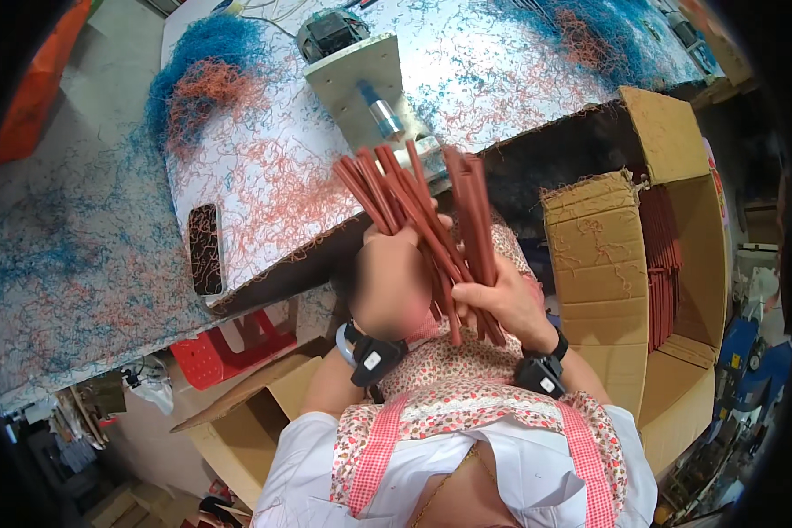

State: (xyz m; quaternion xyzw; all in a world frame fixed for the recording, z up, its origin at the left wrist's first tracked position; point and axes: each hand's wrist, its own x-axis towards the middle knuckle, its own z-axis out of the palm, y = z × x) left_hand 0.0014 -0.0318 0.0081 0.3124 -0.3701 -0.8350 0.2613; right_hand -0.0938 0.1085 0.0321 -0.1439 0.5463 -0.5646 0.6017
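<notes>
In front of my apron I hold two fans of thin reddish-brown rods. My left hand is closed round a loose bundle of rods whose ends splay apart toward the bench; part of this hand is blurred. My right hand grips a tighter bundle of rods, standing nearly upright, with the thumb across their lower part. The two bundles touch or cross between my hands. Just beyond the rod tips, a motor-driven machine with a metal spindle sits at the bench edge.
Blue shavings and orange shavings cover much of the white bench. A phone lies near its left edge. To the right, an open cardboard box holds stacked red rods. A red plastic stool and another box stand lower left.
</notes>
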